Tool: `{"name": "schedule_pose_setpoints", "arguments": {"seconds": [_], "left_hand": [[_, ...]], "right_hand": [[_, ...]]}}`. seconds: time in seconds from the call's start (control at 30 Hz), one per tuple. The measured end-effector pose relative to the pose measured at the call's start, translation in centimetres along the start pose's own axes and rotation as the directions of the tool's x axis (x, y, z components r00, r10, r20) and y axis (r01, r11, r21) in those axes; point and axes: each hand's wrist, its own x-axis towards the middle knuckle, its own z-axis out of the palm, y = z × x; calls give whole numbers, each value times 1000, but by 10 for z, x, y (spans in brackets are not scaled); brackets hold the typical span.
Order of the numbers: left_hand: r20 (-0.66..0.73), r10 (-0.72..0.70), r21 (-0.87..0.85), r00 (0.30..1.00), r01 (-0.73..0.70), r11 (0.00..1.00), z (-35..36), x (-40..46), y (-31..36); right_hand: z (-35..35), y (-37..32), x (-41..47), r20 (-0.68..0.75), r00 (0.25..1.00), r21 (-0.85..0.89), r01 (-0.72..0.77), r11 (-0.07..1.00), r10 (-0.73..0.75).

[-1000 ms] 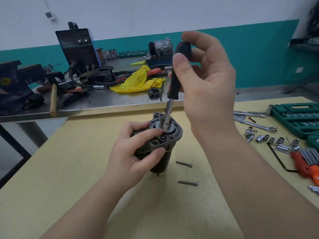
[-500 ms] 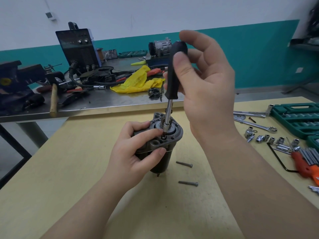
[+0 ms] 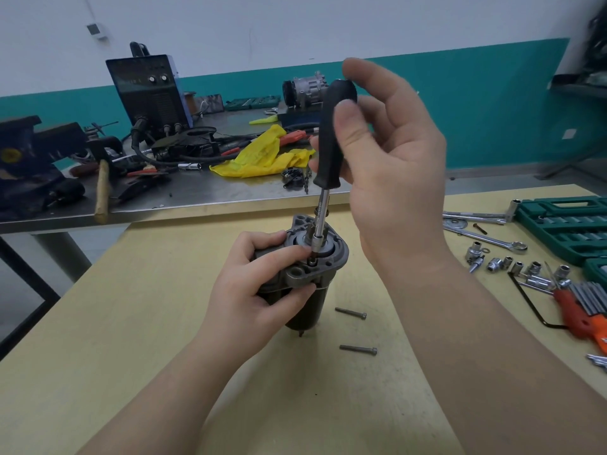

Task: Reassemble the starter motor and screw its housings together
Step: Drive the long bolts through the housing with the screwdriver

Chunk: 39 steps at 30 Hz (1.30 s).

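Observation:
The starter motor (image 3: 307, 277) stands upright on the tan table, its grey flanged housing on top and dark body below. My left hand (image 3: 253, 290) grips it round the upper body, thumb on the flange. A black-handled nut driver (image 3: 331, 142) stands almost upright, its socket tip down on a bolt in the flange. My right hand (image 3: 384, 165) pinches the handle between thumb and fingers, the outer fingers spread. Two loose bolts (image 3: 350, 313) (image 3: 358, 349) lie on the table just right of the motor.
Loose sockets (image 3: 519, 267), a combination wrench (image 3: 492, 239), a green socket case (image 3: 565, 224) and an orange hex key set (image 3: 581, 310) fill the right side. A steel bench (image 3: 197, 195) behind holds a welder, hammer and yellow rag.
The driver's handle has tipped slightly to the left and my right hand's fingers have shifted round it. The left hand and motor stay where they were.

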Motion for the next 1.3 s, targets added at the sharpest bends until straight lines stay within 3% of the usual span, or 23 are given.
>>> {"name": "schedule_pose_setpoints", "arguments": {"seconds": [0.17, 0.4, 0.63, 0.83, 1.13, 1.3], "left_hand": [[-12, -1, 4, 1000, 1, 1000, 0, -1, -2], [-14, 24, -1, 1000, -24, 1000, 1, -1, -4], [-19, 29, -10, 999, -29, 1000, 2, -1, -7], [-21, 27, -23, 999, -27, 999, 2, -1, -6], [-11, 14, 10, 1000, -14, 1000, 0, -2, -4], [4, 28, 27, 1000, -28, 999, 1, -1, -7]], "right_hand": [[1, 2, 2, -13, 999, -91, 32, 995, -33], [-2, 0, -1, 19, 997, 66, -79, 995, 78], [2, 2, 2, -10, 1000, -101, 14, 995, -15], [-3, 0, 0, -23, 995, 101, -95, 990, 98], [2, 0, 1, -48, 999, -35, -13, 999, 11], [0, -1, -3, -39, 997, 92, -66, 994, 70]]}}
